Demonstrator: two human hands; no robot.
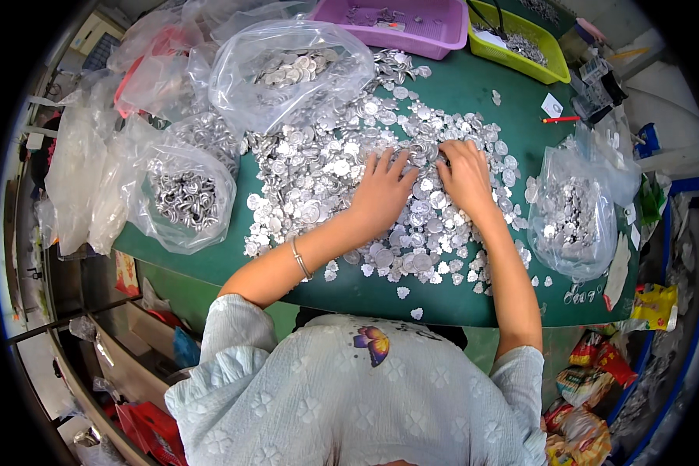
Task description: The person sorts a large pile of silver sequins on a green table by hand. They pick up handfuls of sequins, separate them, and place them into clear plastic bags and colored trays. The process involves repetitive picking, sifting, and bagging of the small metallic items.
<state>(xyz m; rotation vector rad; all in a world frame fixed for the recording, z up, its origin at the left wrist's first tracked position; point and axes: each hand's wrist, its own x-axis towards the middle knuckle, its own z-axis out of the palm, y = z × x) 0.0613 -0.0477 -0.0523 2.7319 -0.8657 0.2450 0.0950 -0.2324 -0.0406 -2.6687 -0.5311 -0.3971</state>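
A wide heap of small silver metal pieces (311, 210), some round like coins and some with scalloped edges, covers the middle of the green table. My left hand (382, 193) rests on the heap with its fingers spread, and a silver bangle (300, 259) circles that wrist. Just to its right, my right hand (466, 177) touches the same pieces, its fingers stretched forward and the thumb apart. Between the two hands lie more loose pieces. Neither hand visibly grips one, though the fingertips partly cover what lies beneath them.
Clear plastic bags of metal pieces stand at the back (237, 85), left (224, 213) and right (607, 252). A purple basket (443, 53) and a yellow-green basket (555, 75) sit at the far edge. A red pen (561, 119) lies far right on the green table (474, 311).
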